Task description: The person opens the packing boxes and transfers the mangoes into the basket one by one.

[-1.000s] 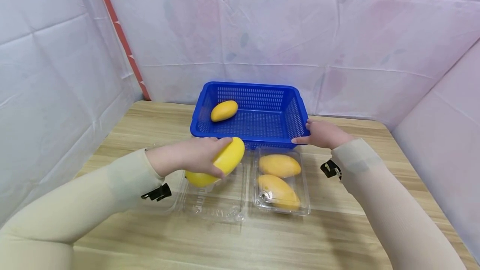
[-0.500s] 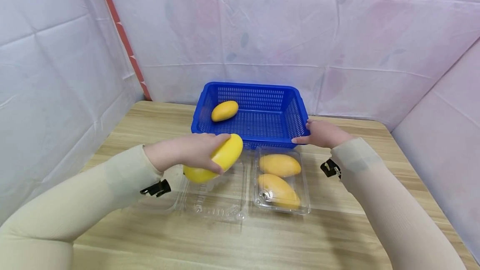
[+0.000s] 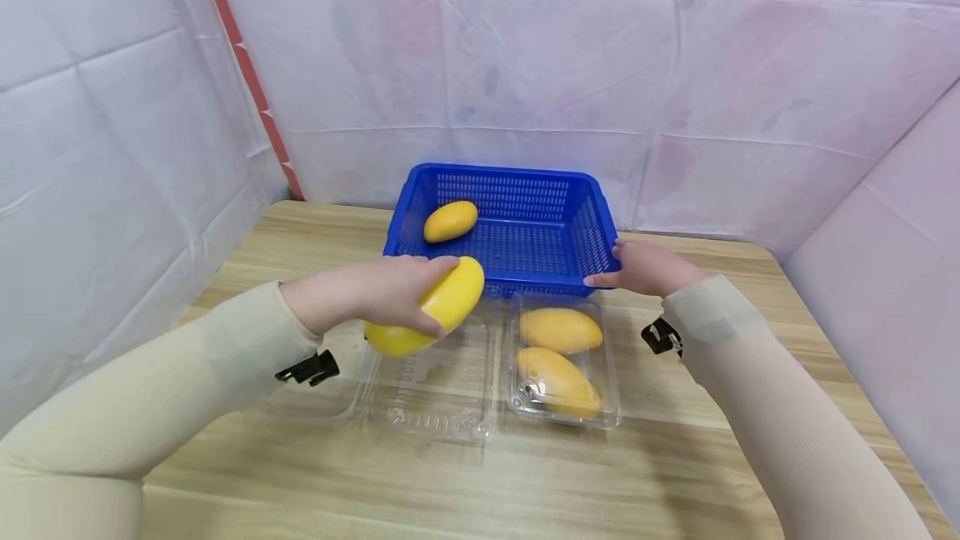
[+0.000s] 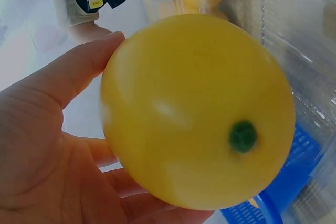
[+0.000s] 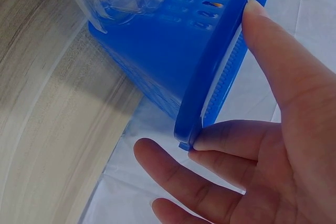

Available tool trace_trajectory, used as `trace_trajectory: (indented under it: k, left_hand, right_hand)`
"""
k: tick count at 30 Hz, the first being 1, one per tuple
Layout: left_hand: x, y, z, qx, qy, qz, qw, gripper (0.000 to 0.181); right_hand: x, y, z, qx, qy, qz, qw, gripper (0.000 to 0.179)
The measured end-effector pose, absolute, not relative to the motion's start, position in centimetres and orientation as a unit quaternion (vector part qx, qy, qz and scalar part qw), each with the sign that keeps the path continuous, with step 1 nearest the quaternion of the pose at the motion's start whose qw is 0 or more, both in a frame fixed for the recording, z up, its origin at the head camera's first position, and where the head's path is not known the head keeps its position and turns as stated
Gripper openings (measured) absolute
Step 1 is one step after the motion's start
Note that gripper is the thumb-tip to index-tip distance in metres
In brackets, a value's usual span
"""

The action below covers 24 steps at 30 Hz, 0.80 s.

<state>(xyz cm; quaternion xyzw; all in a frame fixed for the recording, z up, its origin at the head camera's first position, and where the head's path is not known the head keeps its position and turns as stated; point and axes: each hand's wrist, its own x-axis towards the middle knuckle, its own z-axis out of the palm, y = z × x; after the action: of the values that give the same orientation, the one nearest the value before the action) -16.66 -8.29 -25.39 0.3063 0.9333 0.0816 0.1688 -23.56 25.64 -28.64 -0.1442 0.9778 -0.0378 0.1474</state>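
Note:
My left hand (image 3: pixel 382 294) grips a large yellow mango (image 4: pixel 194 108), thumb on one side and fingers round the other; a green stem spot shows on its end in the left wrist view. The mango is held over an open clear plastic clamshell box (image 3: pixel 442 407), near the front rim of a blue plastic basket (image 3: pixel 517 282). With thumb and forefinger apart along the rim, my right hand (image 3: pixel 648 267) holds the basket's right front corner. Inside the basket, at the left, lies another mango (image 3: pixel 451 222).
A closed clear box (image 3: pixel 617 407) with two mangoes (image 3: pixel 558 382) stands just right of the open one. The open box's lid (image 3: pixel 330 394) spreads left under my left forearm. Pale cloth walls (image 3: pixel 555 65) enclose the wooden table (image 3: pixel 465 490) at the back and sides.
My left hand has moved slightly up and back toward the basket, carrying the mango with it. The right hand stays at the basket corner.

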Motion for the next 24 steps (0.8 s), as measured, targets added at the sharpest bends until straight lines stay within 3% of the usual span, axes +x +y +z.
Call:
trace_trajectory:
  k: [24]
  left_hand:
    - [-18.1, -9.1, -23.5, 0.299, 0.937, 0.081, 0.164, 0.091]
  right_hand:
    - [-23.6, 25.7, -28.7, -0.145, 0.978, -0.041, 0.144, 0.092]
